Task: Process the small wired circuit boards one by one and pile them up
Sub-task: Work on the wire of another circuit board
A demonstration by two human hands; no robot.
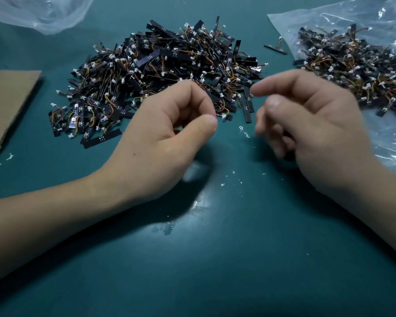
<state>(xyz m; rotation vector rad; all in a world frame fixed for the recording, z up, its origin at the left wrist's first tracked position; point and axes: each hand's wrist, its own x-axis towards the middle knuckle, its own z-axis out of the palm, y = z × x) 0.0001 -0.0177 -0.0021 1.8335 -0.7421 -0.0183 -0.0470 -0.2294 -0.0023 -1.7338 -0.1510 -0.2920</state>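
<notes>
Head view shows the bare green table (215,271) nearest the person, littered with small white flecks (222,184). Above it both hands hover apart from each other: the left hand (167,138) is loosely curled with thumb near the fingertips, the right hand (311,124) is half open and blurred, and neither visibly holds a board, though something small inside the curl cannot be ruled out. Just beyond the fingers lies a large pile of wired circuit boards (160,74) at the table's middle, probably the finished ones. Toward the far right corner a second heap (357,67) rests on a clear plastic bag (389,138), likely still to be processed, so much work remains. One stray board (275,48) lies between the heaps.
</notes>
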